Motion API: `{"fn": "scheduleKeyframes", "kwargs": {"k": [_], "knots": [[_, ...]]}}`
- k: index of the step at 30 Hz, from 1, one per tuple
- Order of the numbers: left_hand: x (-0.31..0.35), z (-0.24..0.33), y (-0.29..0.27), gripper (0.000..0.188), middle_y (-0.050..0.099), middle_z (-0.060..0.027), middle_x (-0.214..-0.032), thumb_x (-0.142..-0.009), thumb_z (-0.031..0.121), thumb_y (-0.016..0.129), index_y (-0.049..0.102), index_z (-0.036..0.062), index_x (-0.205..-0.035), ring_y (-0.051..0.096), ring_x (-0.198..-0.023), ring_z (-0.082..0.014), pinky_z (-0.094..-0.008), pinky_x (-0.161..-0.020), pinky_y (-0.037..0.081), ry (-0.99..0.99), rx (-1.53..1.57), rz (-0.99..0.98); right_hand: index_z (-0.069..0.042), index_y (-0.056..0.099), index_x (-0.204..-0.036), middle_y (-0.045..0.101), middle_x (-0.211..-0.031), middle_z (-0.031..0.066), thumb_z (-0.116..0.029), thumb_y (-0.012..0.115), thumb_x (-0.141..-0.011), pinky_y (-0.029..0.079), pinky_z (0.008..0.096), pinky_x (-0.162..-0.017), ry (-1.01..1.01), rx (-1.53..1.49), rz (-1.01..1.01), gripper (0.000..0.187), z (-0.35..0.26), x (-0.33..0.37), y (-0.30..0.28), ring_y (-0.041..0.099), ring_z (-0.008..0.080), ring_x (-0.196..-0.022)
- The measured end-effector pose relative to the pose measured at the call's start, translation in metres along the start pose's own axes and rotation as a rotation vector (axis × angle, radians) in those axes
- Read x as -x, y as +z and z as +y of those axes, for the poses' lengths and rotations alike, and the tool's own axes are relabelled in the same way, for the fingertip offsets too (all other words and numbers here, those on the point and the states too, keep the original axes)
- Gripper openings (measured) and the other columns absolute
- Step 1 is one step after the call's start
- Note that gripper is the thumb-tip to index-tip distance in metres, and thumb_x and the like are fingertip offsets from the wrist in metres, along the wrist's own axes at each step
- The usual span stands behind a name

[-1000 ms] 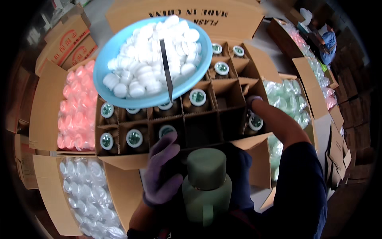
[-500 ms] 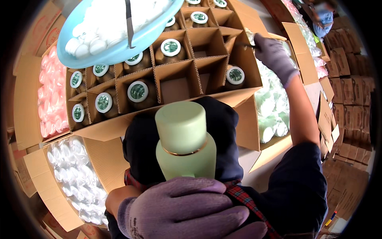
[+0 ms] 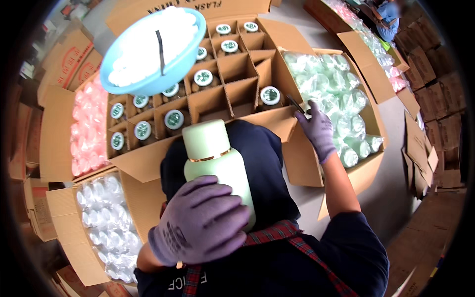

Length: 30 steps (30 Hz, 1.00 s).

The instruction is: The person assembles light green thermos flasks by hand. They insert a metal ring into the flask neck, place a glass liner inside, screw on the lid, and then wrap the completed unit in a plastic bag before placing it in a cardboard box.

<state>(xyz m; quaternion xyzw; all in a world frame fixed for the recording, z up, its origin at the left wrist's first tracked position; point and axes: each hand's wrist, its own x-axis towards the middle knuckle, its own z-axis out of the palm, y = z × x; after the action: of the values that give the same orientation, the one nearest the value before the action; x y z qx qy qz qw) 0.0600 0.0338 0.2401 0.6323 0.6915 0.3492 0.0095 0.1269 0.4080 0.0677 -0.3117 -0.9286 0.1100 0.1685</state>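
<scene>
A pale green vacuum flask with a copper-coloured ring below its cap leans slightly left in front of my lap. My left hand, in a purple-grey knitted glove, wraps over its lower body. My gloved right hand is closed around a thin dark tool, whose exact kind I cannot make out. It is by the near right corner of a divided carton. Bottles with white rims and shiny green mouths stand in many cells; several cells hold none. A light blue basin of white round pieces rests over the carton's left part.
Bagged pale green pieces fill a carton at right. At left are cartons of bagged pink pieces and bagged white pieces. Flattened cardboard and stacked boxes lie farther right. A person in blue is at far right.
My right hand has come nearer, from the carton's right wall to its near corner. My left hand has shifted left and up around the flask. The view has shifted and shows more beyond the carton.
</scene>
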Motion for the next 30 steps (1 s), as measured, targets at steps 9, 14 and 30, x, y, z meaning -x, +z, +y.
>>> {"fn": "scheduleKeyframes", "kwargs": {"k": [9,14,30], "knots": [[0.046,0.022,0.081,0.025,0.056,0.0025,-0.075,-0.071,0.021,0.079,0.056,0.0156,-0.062,0.058,-0.084,-0.0195,-0.0490,-0.099,0.048,0.173,-0.037,0.141,-0.001,0.053,-0.138,0.058,-0.126,0.0249,-0.049,0.077,-0.082,0.052,0.0436,-0.096,-0.660,-0.647,-0.475,0.077,-0.202,0.047,-0.086,0.063,0.0398,-0.114],[0.080,0.037,0.076,0.097,0.029,-0.0333,-0.152,-0.064,0.018,0.080,0.033,0.0003,-0.147,0.044,-0.134,-0.0452,-0.0560,-0.106,0.042,-0.401,-0.299,0.354,0.000,0.068,-0.121,0.065,-0.119,0.0214,-0.034,0.080,-0.080,0.052,0.0391,-0.097,-0.651,-0.832,-0.312,0.054,-0.182,0.066,-0.080,0.065,0.0325,-0.111],[0.125,-0.041,0.087,0.065,0.067,-0.0136,-0.125,-0.080,0.004,0.070,0.052,-0.0037,-0.141,0.065,-0.113,-0.0200,-0.0328,-0.100,0.049,-0.586,0.885,0.222,0.000,0.058,-0.135,0.048,-0.147,0.0258,-0.037,0.078,-0.076,0.043,0.0463,-0.110,-0.870,-1.685,-0.220,0.072,-0.110,0.040,-0.137,0.054,0.0368,-0.131]]}}
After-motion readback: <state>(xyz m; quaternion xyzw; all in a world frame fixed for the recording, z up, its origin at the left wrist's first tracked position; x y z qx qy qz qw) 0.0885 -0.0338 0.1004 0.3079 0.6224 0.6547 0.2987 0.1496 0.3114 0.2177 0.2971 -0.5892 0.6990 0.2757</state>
